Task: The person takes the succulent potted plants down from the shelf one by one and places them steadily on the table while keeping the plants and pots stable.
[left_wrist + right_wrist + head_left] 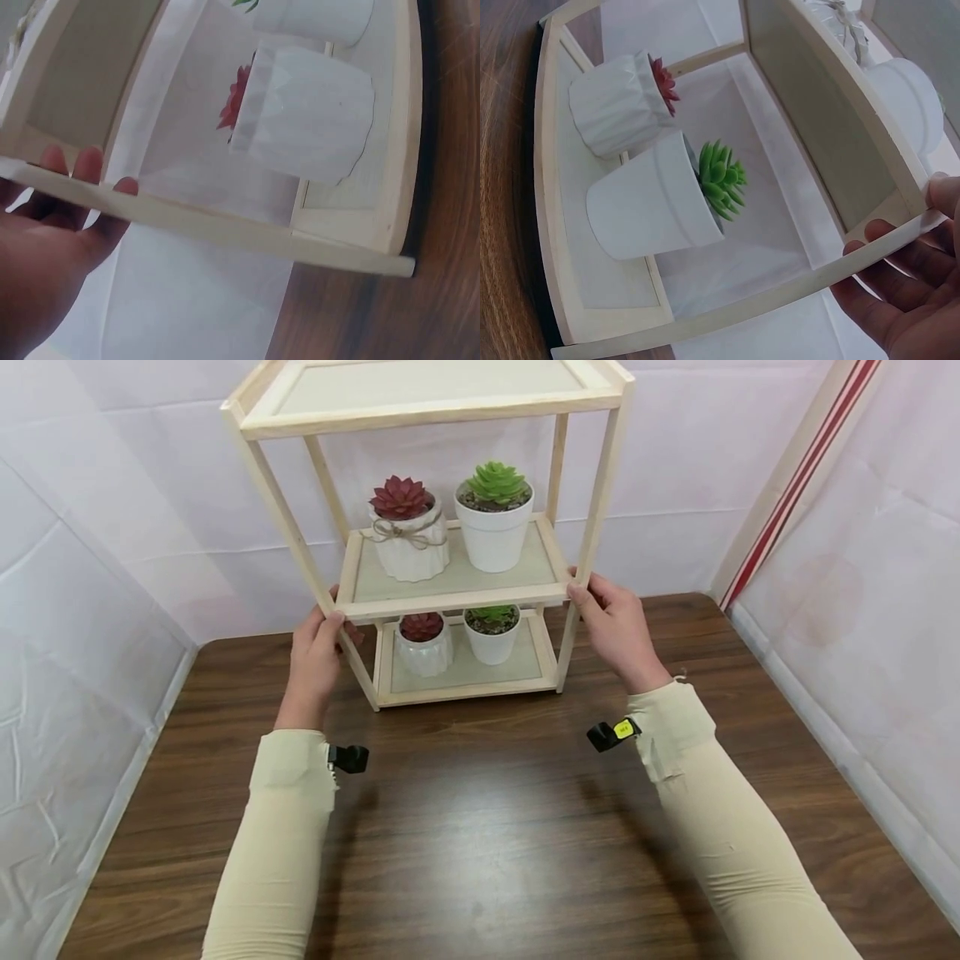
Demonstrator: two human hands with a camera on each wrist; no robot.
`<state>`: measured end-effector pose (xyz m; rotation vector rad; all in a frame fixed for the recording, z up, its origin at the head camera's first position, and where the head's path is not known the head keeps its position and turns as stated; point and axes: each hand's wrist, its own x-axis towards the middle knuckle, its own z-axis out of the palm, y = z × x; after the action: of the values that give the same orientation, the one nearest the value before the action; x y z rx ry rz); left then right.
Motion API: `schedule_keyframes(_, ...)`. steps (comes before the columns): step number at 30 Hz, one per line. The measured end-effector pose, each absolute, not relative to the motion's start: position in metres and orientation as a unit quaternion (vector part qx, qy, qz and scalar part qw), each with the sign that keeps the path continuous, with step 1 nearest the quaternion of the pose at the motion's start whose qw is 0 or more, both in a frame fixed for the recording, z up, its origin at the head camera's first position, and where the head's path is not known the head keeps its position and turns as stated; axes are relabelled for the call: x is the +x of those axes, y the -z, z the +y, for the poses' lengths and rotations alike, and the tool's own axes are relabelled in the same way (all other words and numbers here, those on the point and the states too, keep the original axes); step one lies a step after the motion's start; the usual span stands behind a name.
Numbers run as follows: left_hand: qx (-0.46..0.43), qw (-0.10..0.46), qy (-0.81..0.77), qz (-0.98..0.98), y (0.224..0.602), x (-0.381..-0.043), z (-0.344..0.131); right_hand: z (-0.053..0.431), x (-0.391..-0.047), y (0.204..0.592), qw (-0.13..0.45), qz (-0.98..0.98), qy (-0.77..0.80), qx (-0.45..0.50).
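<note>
A pale wooden three-tier shelf rack (pixel 442 603) stands at the back of the table, held by both hands at the height of its middle tier. My left hand (pixel 313 652) grips the left front post, thumb at the shelf corner and fingers wrapped behind. On the opposite side, my right hand (pixel 617 625) grips the right front post the same way. The middle tier bears a red succulent in a white twine-tied pot (pixel 411 547) and a green succulent in a smooth white pot (pixel 495 535). Below them sit a smaller red succulent pot (pixel 619 105) and a green one (pixel 656 199).
The brown wood-grain table (pixel 465 827) stretches in front of the rack. White sheeting (pixel 675 460) hangs behind and at both sides, with a red-striped strip (pixel 798 485) at the right corner. In the left wrist view, a dark band runs along the rack's bottom edge.
</note>
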<state>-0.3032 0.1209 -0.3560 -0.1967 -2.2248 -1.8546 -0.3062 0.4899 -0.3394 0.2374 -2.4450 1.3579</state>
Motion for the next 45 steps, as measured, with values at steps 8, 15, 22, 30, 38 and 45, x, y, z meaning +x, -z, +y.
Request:
schedule_keyframes(8,-0.03,0.164,0.669,-0.724,0.355,-0.304,0.133,0.488,-0.305,0.338,0.149,-0.852,-0.497,0.072)
schedule_keyframes(15,-0.029,0.175,0.675,-0.716,0.354,-0.303,0.136,0.489,-0.307,0.336,0.137,-0.853,-0.498,0.074)
schedule_keyframes(22,-0.021,0.158,0.66,-0.734,0.356,-0.305,0.132,0.488,-0.307,0.336,0.144,-0.856,-0.49,0.077)
schedule_keyframes(30,-0.05,0.088,0.623,-0.776,0.346,-0.305,0.122,0.487,-0.307,0.339,0.16,-0.857,-0.485,0.073)
schedule_keyframes(38,-0.055,0.095,0.592,-0.798,0.348,-0.309,0.126,0.488,-0.309,0.341,0.157,-0.85,-0.499,0.069)
schedule_keyframes(45,-0.048,0.129,0.578,-0.804,0.349,-0.311,0.13,0.48,-0.295,0.329,0.158,-0.85,-0.499,0.067)
